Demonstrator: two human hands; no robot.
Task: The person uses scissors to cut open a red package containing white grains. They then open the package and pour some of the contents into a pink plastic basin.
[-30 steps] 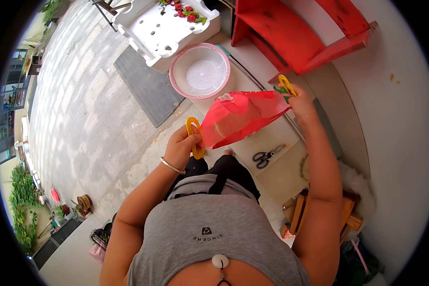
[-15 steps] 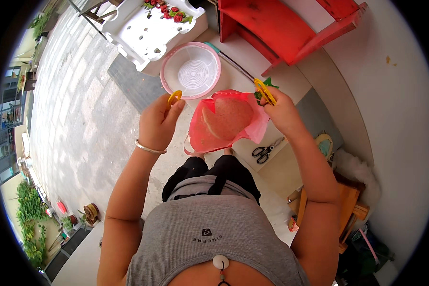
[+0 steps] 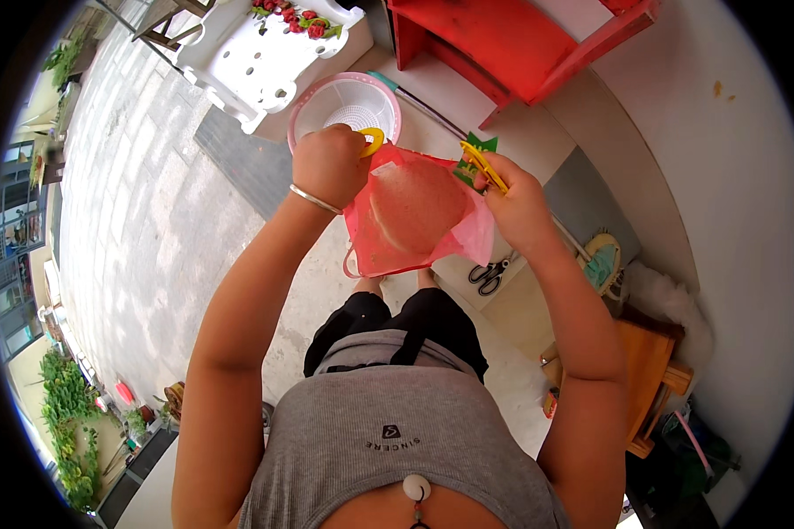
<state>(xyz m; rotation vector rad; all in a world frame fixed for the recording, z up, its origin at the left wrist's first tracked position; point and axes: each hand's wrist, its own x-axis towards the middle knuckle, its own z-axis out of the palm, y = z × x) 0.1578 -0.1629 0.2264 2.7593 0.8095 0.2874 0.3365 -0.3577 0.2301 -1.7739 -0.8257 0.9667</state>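
Observation:
A translucent red net bag [image 3: 410,216] hangs in front of me, with a large, pale, rounded thing showing through it; I cannot make out its kind. My left hand [image 3: 331,167] is closed around a yellow ring [image 3: 376,141] at the bag's upper left edge. On the other side, my right hand [image 3: 516,201] grips a yellow loop-shaped piece [image 3: 485,167] beside the bag's upper right edge. A dark green tag [image 3: 476,143] with points sticks out by the right fingers. How the yellow pieces join the bag is hidden by the hands.
Beyond the bag stand a pink-rimmed white colander [image 3: 353,101], a white crate [image 3: 278,66] with red flowers, and a red wooden shelf [image 3: 503,44]. Black-handled scissors [image 3: 488,277] lie below the bag's right side. A wooden stool [image 3: 648,370] stands at the right.
My left hand has moved right and up to the bag's edge, turning its back upward, with the yellow ring still in it. The right hand has shifted only slightly.

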